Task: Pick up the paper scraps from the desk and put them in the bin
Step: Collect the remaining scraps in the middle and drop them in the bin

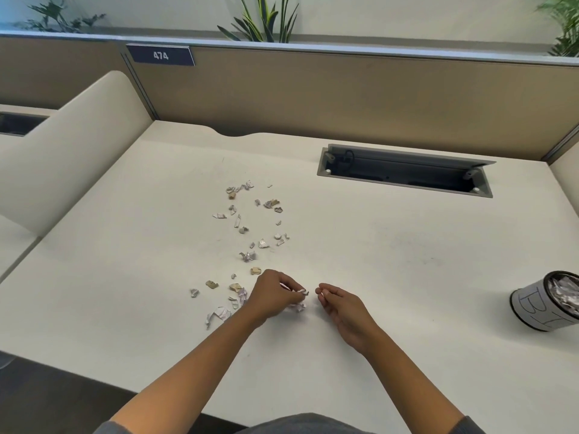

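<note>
Several small white and tan paper scraps lie scattered down the middle of the white desk. My left hand rests among the nearest scraps, its fingertips pinched on a small white scrap, and a crumpled scrap lies just under it. My right hand hovers right beside it, fingers loosely curled with the tips close together; nothing shows in them. The bin, a small round container wrapped in white paper with hand-drawn letters, stands at the desk's right edge and holds paper scraps.
An open grey cable hatch is set into the desk at the back right. Tan partition panels close off the back, a cream divider stands at the left, and plants show behind.
</note>
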The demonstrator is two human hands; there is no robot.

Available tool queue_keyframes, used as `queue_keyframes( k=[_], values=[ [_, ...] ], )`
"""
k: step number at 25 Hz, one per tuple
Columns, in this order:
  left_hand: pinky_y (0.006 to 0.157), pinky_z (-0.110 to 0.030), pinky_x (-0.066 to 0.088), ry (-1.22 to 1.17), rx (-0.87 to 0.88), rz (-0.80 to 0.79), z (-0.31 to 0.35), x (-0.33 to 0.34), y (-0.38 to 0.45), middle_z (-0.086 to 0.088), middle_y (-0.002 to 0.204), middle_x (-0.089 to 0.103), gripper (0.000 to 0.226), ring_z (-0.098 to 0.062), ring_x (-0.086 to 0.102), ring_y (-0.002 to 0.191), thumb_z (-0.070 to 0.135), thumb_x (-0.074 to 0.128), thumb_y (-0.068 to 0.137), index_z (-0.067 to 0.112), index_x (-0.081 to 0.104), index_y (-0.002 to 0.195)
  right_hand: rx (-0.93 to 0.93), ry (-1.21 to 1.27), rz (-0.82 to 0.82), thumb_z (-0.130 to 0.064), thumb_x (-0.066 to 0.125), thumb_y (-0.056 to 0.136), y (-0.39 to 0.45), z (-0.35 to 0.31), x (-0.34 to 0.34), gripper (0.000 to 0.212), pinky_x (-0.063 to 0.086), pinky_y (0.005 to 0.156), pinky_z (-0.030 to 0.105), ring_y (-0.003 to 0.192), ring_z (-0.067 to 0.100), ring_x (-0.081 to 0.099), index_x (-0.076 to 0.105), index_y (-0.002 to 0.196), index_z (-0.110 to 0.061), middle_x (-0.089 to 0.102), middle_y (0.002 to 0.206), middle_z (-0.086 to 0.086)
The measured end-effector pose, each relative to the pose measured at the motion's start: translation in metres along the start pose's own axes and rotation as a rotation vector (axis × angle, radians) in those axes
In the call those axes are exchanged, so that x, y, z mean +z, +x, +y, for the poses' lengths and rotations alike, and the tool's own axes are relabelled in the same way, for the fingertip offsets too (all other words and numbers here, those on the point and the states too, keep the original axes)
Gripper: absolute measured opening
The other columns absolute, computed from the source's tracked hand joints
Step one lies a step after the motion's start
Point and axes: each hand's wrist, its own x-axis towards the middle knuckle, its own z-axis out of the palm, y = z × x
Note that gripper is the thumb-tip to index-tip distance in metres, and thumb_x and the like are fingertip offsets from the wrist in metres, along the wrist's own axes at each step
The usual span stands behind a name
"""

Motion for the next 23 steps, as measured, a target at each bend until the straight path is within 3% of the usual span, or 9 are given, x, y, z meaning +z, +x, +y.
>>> queue_keyframes(
  k=[3, 8, 10, 13, 17, 20, 23],
  values=[
    [0.055, -0.018, 0.047, 0.019, 0.048, -0.052, 0.021, 0.008, -0.006, -0.006, 0.068, 0.074, 0.007, -0.009, 0.067, 0.059, 0.017, 0.081, 0.069, 0.015, 0.077, 0.074, 0.066, 0.058, -0.02, -0.005, 0.047, 0.101, -0.002, 0.003, 0.005, 0.026, 0.057, 0.075, 0.018, 0.087, 0.012, 0.069, 0.072, 0.106, 0.0, 0.075, 0.101, 0.009],
    [0.057, -0.019, 0.048, 0.047, 0.042, -0.1, 0.039, 0.024, -0.017, 0.007, 0.072, 0.071, 0.008, -0.005, 0.064, 0.061, 0.019, 0.078, 0.072, 0.017, 0.076, 0.08, 0.133, 0.236, -0.084, -0.014, 0.036, 0.105, -0.01, -0.001, 0.015, 0.047, 0.057, 0.06, 0.025, 0.06, 0.015, 0.069, 0.074, 0.084, 0.003, 0.071, 0.071, 0.01],
    [0.06, -0.025, 0.054, -0.01, 0.011, -0.086, 0.045, 0.023, -0.019, 0.008, 0.081, 0.073, 0.01, -0.01, 0.07, 0.071, 0.026, 0.075, 0.075, 0.02, 0.075, 0.084, 0.137, 0.289, -0.065, -0.011, 0.037, 0.104, -0.012, -0.004, 0.018, 0.034, 0.058, 0.068, 0.029, 0.065, 0.018, 0.069, 0.066, 0.097, 0.006, 0.071, 0.076, 0.011],
    [0.078, -0.03, 0.058, -0.02, 0.031, -0.032, 0.046, 0.015, -0.014, 0.009, 0.094, 0.074, 0.013, -0.012, 0.072, 0.085, 0.022, 0.064, 0.084, 0.023, 0.076, 0.09, 0.192, 0.433, -0.03, -0.009, 0.04, 0.104, -0.011, -0.005, 0.019, 0.027, 0.061, 0.073, 0.033, 0.081, 0.024, 0.066, 0.061, 0.104, 0.008, 0.067, 0.091, 0.016],
    [0.093, -0.02, 0.042, 0.371, 0.123, 0.081, 0.024, -0.008, 0.002, 0.002, 0.128, 0.061, 0.042, -0.014, 0.056, 0.119, -0.001, 0.042, 0.09, 0.019, 0.065, 0.119, 0.217, 0.555, -0.001, -0.008, 0.04, 0.104, -0.015, -0.009, 0.017, 0.029, 0.06, 0.067, 0.038, 0.091, 0.029, 0.062, 0.062, 0.103, 0.01, 0.063, 0.099, 0.02],
    [0.107, -0.027, 0.034, 0.579, 0.067, 0.01, -0.006, -0.017, 0.01, -0.006, 0.141, 0.045, 0.047, -0.021, 0.042, 0.132, 0.004, 0.046, 0.091, 0.012, 0.049, 0.137, 0.199, 0.561, 0.01, -0.008, 0.04, 0.104, -0.015, -0.014, 0.012, 0.028, 0.061, 0.065, 0.036, 0.091, 0.028, 0.062, 0.062, 0.103, 0.01, 0.062, 0.101, 0.02],
    [0.104, -0.028, 0.037, 0.63, 0.082, 0.001, -0.022, -0.01, 0.01, -0.007, 0.132, 0.041, 0.053, -0.022, 0.042, 0.126, 0.027, 0.063, 0.089, 0.009, 0.046, 0.137, 0.185, 0.554, 0.017, -0.008, 0.04, 0.104, -0.015, -0.017, 0.009, 0.028, 0.06, 0.066, 0.036, 0.091, 0.028, 0.061, 0.062, 0.103, 0.01, 0.062, 0.1, 0.019]
  ],
)
